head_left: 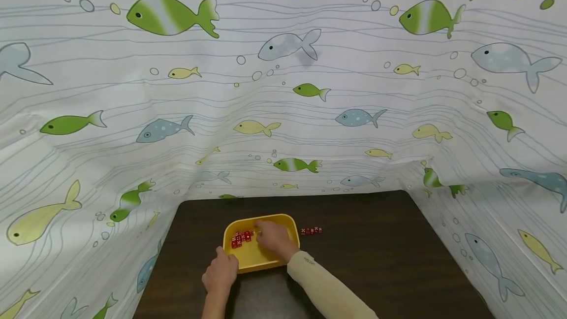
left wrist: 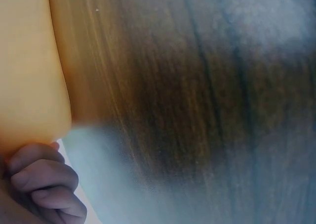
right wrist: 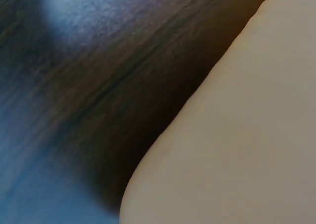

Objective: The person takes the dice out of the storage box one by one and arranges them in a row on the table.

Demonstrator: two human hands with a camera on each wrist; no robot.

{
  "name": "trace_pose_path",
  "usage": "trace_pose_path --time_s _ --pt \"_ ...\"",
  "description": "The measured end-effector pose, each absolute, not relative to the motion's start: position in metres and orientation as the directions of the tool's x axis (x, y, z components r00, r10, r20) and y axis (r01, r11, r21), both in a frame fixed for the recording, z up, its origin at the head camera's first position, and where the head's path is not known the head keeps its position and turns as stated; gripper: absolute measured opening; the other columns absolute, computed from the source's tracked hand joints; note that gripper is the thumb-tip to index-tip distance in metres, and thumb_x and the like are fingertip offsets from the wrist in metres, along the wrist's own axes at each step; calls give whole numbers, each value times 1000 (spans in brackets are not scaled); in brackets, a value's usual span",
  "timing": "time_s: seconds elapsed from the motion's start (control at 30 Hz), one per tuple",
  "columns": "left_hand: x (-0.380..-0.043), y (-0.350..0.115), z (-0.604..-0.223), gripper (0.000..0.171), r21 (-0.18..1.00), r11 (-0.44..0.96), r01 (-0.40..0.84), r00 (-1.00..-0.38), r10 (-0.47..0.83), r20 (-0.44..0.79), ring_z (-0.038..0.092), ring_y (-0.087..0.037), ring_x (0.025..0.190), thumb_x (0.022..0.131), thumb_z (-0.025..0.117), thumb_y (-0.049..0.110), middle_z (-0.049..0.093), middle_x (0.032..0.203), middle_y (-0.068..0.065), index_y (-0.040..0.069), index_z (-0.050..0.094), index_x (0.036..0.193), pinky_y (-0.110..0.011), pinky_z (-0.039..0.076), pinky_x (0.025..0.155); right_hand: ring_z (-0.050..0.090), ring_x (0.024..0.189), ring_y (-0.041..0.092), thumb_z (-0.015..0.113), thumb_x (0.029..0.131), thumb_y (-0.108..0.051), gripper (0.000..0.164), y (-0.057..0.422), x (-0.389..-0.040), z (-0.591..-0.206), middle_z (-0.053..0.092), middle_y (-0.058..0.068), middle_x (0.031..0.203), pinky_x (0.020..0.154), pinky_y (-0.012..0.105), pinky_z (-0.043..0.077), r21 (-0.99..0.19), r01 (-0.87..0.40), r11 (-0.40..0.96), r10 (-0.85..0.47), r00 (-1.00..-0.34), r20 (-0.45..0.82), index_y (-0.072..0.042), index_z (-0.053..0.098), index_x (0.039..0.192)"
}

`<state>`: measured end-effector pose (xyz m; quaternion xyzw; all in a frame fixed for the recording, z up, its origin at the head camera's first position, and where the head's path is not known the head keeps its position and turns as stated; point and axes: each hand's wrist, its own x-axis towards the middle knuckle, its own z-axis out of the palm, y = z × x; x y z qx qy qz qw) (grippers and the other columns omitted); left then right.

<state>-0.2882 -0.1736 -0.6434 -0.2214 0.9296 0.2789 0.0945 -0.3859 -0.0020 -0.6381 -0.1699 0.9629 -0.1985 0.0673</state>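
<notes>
A shallow yellow tray point(head_left: 253, 266) rests on the dark table, with several red dice point(head_left: 241, 238) with white pips in its left part. My left hand point(head_left: 220, 272) grips the tray's near left corner. In the left wrist view, its curled fingers point(left wrist: 47, 177) sit against the tray's yellow wall point(left wrist: 29, 70). Inside the tray, over its right half, is my right hand point(head_left: 273, 238), fingers pointing left towards the dice. I cannot tell whether those fingertips pinch a die. The right wrist view shows mostly a pale sleeve point(right wrist: 237, 135), with the hand hidden.
Just right of the tray, a short row of several red dice point(head_left: 311, 231) lies on the dark wood-grain table point(head_left: 376, 260). White cloth point(head_left: 283, 107) printed with fish hangs behind the table and along both sides.
</notes>
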Motion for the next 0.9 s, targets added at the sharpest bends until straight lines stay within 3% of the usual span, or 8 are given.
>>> trace_pose_path --time_s 0.23,0.53,0.7,0.9 --pt "-287 -171 -639 51 484 748 -454 -890 -356 -285 64 -37 75 105 45 29 64 90 -22 -8 43 141 -58 52 75 66 97 12 74 99 -29 35 -5 -387 -640 76 -3 125 97 41 58 -414 -283 865 -344 -936 -80 -22 72 133" --pt "-287 -172 -641 50 497 738 -457 -889 -359 -285 64 -37 76 105 44 27 64 91 -22 -8 44 141 -59 52 76 62 94 9 73 101 -29 34 -5 -386 -642 75 -2 125 98 40 58 -464 -281 840 -361 -928 -91 -20 72 134" --pt "-287 -172 -641 49 507 729 -460 -887 -364 -282 62 -36 74 104 44 27 63 89 -21 -8 44 139 -58 51 74 58 86 8 72 102 -30 28 -5 -386 -640 74 -4 114 90 36 58 -475 -287 832 -373 -923 -97 -20 73 129" --pt "-286 -172 -641 48 512 727 -458 -889 -368 -274 62 -36 73 104 45 26 63 88 -21 -7 45 137 -57 51 72 60 92 9 70 103 -28 35 -7 -387 -642 74 -1 127 97 39 58 -490 -282 825 -375 -922 -101 -19 71 137"
